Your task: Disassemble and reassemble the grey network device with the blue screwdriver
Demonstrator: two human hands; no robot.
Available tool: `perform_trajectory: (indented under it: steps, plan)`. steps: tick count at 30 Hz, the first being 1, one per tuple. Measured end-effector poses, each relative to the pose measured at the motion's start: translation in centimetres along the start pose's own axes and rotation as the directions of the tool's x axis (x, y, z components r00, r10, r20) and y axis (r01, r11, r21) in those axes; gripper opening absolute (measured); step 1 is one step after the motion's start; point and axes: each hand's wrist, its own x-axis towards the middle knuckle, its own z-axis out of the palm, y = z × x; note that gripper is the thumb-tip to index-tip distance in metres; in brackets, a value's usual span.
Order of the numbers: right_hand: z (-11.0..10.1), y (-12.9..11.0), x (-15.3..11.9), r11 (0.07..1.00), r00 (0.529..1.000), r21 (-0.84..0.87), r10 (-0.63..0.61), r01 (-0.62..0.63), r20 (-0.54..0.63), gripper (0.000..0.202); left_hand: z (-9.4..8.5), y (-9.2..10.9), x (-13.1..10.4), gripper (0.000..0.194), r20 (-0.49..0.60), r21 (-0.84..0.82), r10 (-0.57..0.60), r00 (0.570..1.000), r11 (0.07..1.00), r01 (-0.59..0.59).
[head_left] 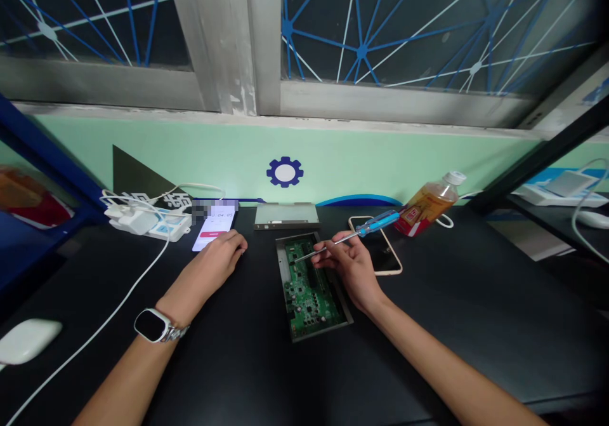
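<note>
My right hand [349, 264] grips a screwdriver [378, 223] with a clear blue handle, its fingers pinching the metal shaft. The handle points up to the right, and the tip reaches over a green circuit board [307, 286] set in a metal frame. Whether the tip touches the board I cannot tell. My left hand [223, 254] rests at the lower edge of a lit phone [216, 223], fingers curled together, with nothing visible in them. A watch [155, 326] is on the left wrist. The board lies on the black table between both hands.
Behind the board sits a flat metal panel [286, 215]. A second phone [380, 251] lies under the screwdriver, and a drink bottle [431, 204] leans at the back right. At left are a white power strip [152, 219] with cables and a white mouse-like object [29, 341].
</note>
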Motion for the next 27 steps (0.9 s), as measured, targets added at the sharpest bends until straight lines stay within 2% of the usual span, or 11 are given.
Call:
perform_trajectory:
  steps: [6, 11, 15, 21, 27]
  plan:
    - [-0.1, 0.0, 0.0, 1.000, 1.000, -0.003, -0.002, 0.002, 0.015, 0.033, 0.0, -0.1, 0.0, 0.016, -0.004, -0.020, -0.014, 1.000, 1.000, 0.014]
    - [-0.1, -0.1, 0.0, 1.000, 1.000, -0.014, -0.002, 0.003, 0.011, 0.034, -0.1, 1.4, -0.3, 0.023, -0.002, 0.035, -0.058, 0.998, 0.998, 0.058]
    - [-0.1, 0.0, 0.0, 1.000, 1.000, -0.014, -0.008, 0.008, 0.019, 0.032, 0.7, 2.4, -0.7, 0.026, -0.034, 0.048, -0.064, 0.997, 0.997, 0.066]
    - [-0.1, 0.0, 0.0, 1.000, 1.000, -0.018, -0.011, 0.011, 0.020, 0.033, 2.3, 1.5, -0.6, 0.022, -0.126, -0.017, -0.049, 0.991, 0.999, 0.048]
    - [-0.3, -0.2, 0.1, 0.999, 1.000, -0.022, -0.023, 0.023, 0.019, 0.033, 2.1, 0.9, -0.5, 0.022, -0.147, -0.048, -0.045, 0.988, 0.998, 0.038]
